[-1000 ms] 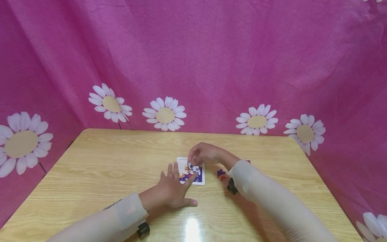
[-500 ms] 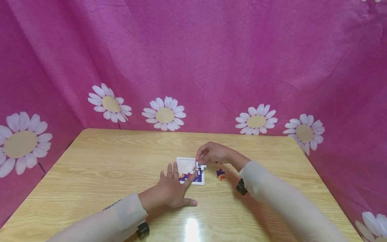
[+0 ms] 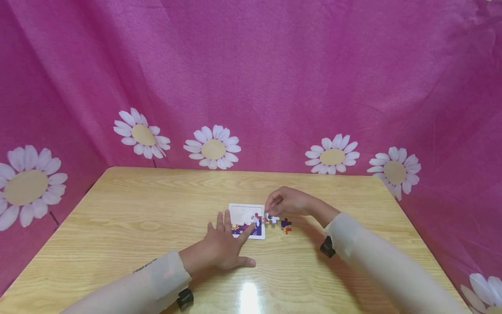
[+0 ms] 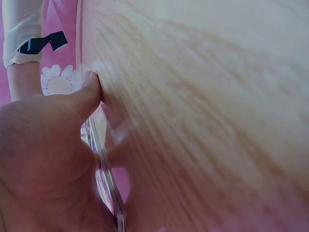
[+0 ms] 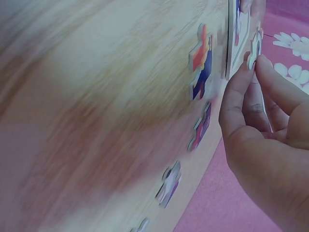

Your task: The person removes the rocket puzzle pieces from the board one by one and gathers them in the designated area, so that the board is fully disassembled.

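A small jigsaw tray (image 3: 247, 204) with a white rim lies on the table, its near part filled with purple and orange picture pieces. My left hand (image 3: 223, 247) rests with fingers spread over the tray's near left side, index finger reaching across the picture. Seen from the left wrist, that hand (image 4: 48, 150) lies flat along the tray's edge (image 4: 110, 183). Just past the tray's right rim, my right hand (image 3: 289, 202) pinches a mostly white jigsaw piece (image 3: 273, 219) between thumb and index finger. The right wrist view shows this piece (image 5: 254, 52) held above the tabletop.
A purple and orange loose piece (image 3: 286, 226) lies right of the tray. In the right wrist view, several loose pieces, among them a pink and purple one (image 5: 200, 126) and a greyish one (image 5: 170, 184), lie in a row on the table. A pink flowered curtain (image 3: 251, 87) hangs behind.
My right hand has moved right with the white jigsaw piece, from over the tray to just beyond its right rim. The left hand has stayed in place.
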{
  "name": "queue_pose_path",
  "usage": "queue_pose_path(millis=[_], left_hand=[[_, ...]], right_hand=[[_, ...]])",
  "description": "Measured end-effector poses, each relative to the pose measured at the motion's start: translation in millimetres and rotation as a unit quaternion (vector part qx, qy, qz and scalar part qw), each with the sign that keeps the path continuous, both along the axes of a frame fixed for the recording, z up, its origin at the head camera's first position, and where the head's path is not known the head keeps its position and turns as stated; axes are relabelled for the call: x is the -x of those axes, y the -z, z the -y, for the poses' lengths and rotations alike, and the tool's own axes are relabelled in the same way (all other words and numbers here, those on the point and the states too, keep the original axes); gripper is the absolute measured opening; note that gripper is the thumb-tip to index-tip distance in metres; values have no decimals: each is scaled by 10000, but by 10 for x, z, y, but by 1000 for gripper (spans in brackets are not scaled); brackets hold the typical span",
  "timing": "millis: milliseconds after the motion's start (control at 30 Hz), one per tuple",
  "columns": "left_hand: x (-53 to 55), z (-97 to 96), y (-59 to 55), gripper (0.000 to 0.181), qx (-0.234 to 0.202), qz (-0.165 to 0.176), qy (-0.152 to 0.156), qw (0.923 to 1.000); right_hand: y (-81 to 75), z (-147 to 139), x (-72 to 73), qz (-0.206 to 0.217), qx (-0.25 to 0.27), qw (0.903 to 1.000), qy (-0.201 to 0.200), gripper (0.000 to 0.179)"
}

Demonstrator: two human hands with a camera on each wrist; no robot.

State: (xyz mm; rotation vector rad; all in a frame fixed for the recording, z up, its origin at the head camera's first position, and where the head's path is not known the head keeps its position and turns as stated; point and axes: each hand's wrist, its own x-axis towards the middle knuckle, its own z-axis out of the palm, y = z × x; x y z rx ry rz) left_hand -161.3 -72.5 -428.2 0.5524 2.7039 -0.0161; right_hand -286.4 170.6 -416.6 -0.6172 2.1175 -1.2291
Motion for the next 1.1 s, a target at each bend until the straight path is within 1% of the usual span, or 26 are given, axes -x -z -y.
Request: queue_pose_path(millis=[167,367,600,900,1100], left_hand=[[9,1,15,99,-4,-42,15,10000],[15,0,27,99,-3,-73,10,10000],[19,4,46,99,-47,-68,3,10000],[0,3,37,99,-45,-98,-7,9999],[-4,2,31,99,-5,-114,-9,9999]], right_hand=[[0,-136,-31,-51,-12,10000,57,14],[41,-312,-56,1,146,9998,132,15],[48,-467,-100,30,306,9994,123,17],[59,-633,-167,319,449,9981,260,21],[82,-743,-187,343,449,9980,275,19]])
